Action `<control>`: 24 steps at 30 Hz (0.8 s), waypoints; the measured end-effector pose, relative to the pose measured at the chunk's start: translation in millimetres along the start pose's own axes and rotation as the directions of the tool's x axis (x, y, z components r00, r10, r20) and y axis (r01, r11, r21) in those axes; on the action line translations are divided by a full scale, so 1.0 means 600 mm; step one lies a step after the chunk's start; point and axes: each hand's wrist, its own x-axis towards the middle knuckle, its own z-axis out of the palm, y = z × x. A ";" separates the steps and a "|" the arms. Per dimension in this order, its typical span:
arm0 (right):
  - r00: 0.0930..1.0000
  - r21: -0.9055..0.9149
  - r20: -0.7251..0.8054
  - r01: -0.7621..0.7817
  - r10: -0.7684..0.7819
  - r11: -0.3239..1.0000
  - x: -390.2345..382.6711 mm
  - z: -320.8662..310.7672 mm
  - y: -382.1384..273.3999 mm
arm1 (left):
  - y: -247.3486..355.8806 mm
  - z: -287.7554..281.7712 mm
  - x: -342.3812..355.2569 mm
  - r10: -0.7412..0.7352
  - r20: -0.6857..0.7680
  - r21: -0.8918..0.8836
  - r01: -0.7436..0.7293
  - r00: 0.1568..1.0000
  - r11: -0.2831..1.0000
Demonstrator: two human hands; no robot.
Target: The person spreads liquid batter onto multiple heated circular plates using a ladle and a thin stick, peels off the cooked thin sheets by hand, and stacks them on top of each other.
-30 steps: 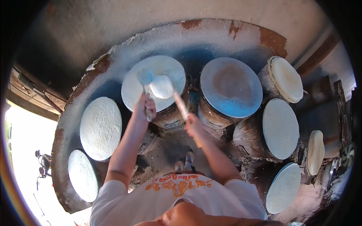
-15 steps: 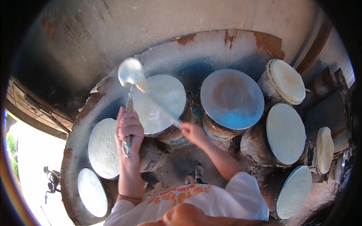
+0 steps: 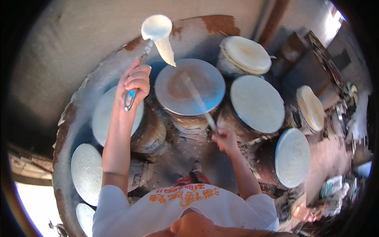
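My left hand (image 3: pixel 137 82) is closed round the handle of a metal ladle (image 3: pixel 154 24), raised at the far left of a bare round griddle (image 3: pixel 167 94). Pale batter (image 3: pixel 165 50) hangs from the ladle in a thick strip, its lower end above the griddle's far edge. In my right hand (image 3: pixel 227 140) is a thin flat spatula (image 3: pixel 197 96), blurred by motion, reaching over that same griddle from the near right side. The griddle's surface is grey with a brown patch. Whether the spatula touches it I cannot tell.
Batter-coated griddles stand around me: one right (image 3: pixel 258 104), one near right (image 3: pixel 293 158), others left (image 3: pixel 102 122) and near left (image 3: pixel 86 173). Stacked round flatbreads (image 3: pixel 248 54) lie at the back right; more (image 3: pixel 310 108) sit farther right. A curved wall (image 3: pixel 94 51) rises behind.
The view has turned rightward. Both hands have gone from a coated griddle to the bare one beside it. The batter now hangs lower from the ladle.
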 end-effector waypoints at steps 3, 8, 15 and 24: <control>0.936 0.228 -0.353 0.079 0.007 0.970 0.068 -0.048 -0.013 | 0.009 -0.112 0.097 -0.113 -0.154 -0.028 0.110 0.982 0.994; 0.903 0.430 -0.424 0.142 0.061 0.892 0.156 -0.019 0.065 | -0.017 -0.291 0.180 0.048 -0.485 0.273 0.099 0.873 0.957; 0.891 0.493 -0.428 0.088 0.154 0.866 0.169 0.001 0.042 | -0.063 -0.350 0.222 0.501 -0.514 0.823 0.565 0.696 0.059; 0.744 -0.538 -0.475 0.178 -0.471 0.824 0.279 0.026 0.021 | 0.115 -0.439 0.275 0.300 0.296 0.262 0.225 0.907 -0.938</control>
